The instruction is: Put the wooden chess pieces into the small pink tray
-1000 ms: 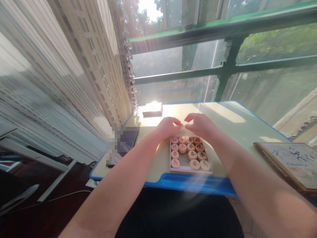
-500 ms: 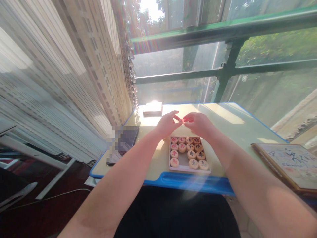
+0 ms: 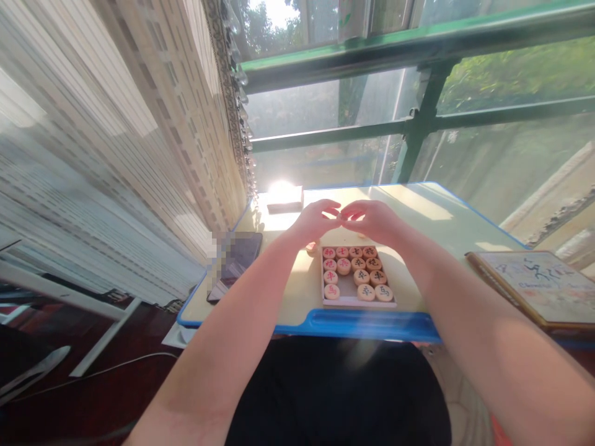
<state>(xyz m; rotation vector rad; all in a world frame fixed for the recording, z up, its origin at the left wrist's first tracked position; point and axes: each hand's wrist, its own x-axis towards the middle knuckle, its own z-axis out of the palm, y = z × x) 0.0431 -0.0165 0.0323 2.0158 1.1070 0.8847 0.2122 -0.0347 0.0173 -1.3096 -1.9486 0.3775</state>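
My left hand and my right hand meet at the fingertips above the table, just beyond a shallow box. Pinched between them is a small pale xiangqi piece, mostly covered by the fingers; its character cannot be read. Round wooden xiangqi pieces with red characters fill the left side of the box, and ones with black characters fill the right. A gap in the lower middle bares its floor. Another piece lies on the table beside my left wrist, and one is partly hidden under my right hand.
The pale table has a blue rim. A dark flat device lies at the left, a small sunlit box at the back. A framed board case rests at the right edge. Curtains hang on the left.
My view has shifted slightly, so the box appears higher. Both hands stay together, with the fingertips slightly rearranged around the small piece. The pieces in the box are unchanged.
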